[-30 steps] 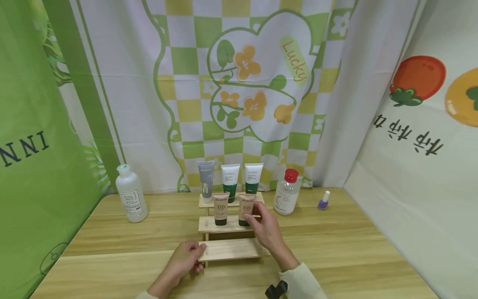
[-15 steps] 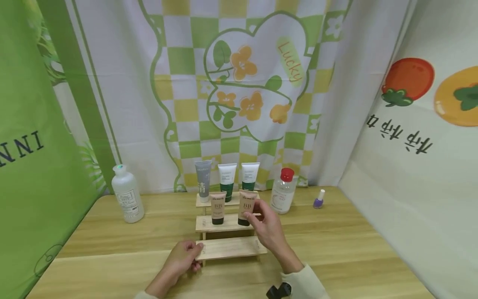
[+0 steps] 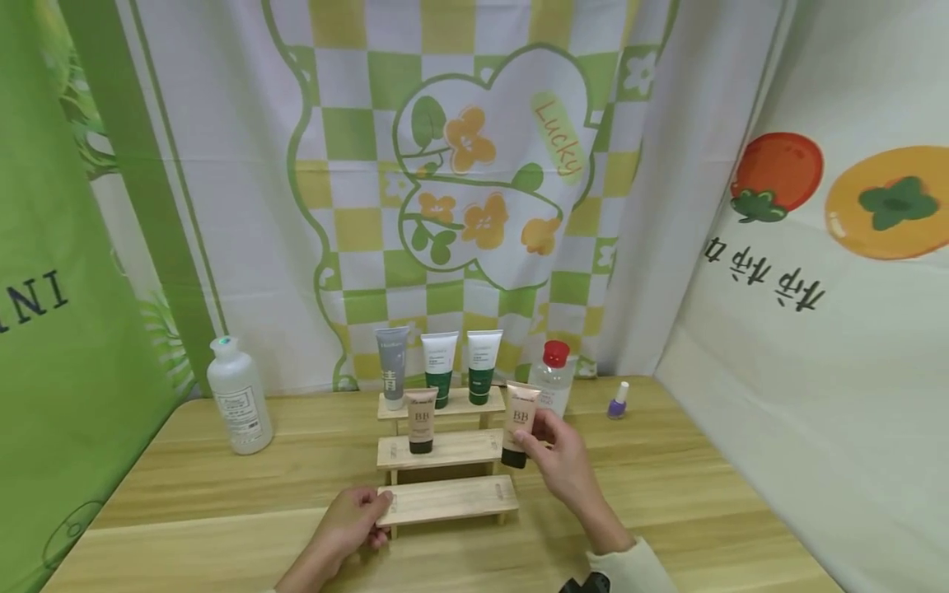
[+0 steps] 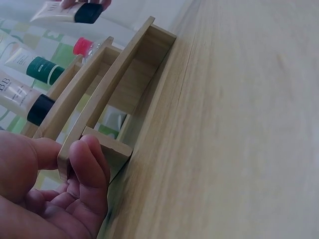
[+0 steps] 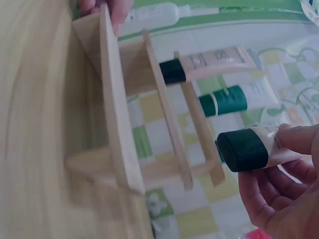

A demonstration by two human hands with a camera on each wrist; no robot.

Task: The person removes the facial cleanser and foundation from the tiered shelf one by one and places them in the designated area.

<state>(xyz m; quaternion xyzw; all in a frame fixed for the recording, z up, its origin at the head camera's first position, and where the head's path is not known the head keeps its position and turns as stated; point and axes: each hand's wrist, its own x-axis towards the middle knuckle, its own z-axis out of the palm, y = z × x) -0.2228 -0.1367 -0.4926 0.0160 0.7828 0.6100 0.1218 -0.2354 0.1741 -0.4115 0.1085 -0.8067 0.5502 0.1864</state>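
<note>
My right hand (image 3: 567,461) pinches a beige BB cream tube (image 3: 521,420) with a black cap, held upright just off the right end of the rack's middle step. In the right wrist view its black cap (image 5: 242,149) points towards the rack, apart from the wood. My left hand (image 3: 348,520) grips the left end of the wooden three-step rack (image 3: 448,500) at its lowest step, thumb on top and fingers curled below. A second BB cream tube (image 3: 421,422) stands on the middle step. On the top step stand a grey tube (image 3: 392,366) and two white-and-green tubes (image 3: 440,366).
A white bottle (image 3: 240,399) stands on the table (image 3: 311,461) at the left. Behind my right hand is a clear bottle with a red cap (image 3: 556,354); a purple nail polish bottle (image 3: 618,402) stands farther right. Printed curtains (image 3: 348,206) hang around the table.
My right hand has lifted the BB cream tube off the middle step and moved it right. My left hand keeps its grip on the rack. The head view has shifted slightly.
</note>
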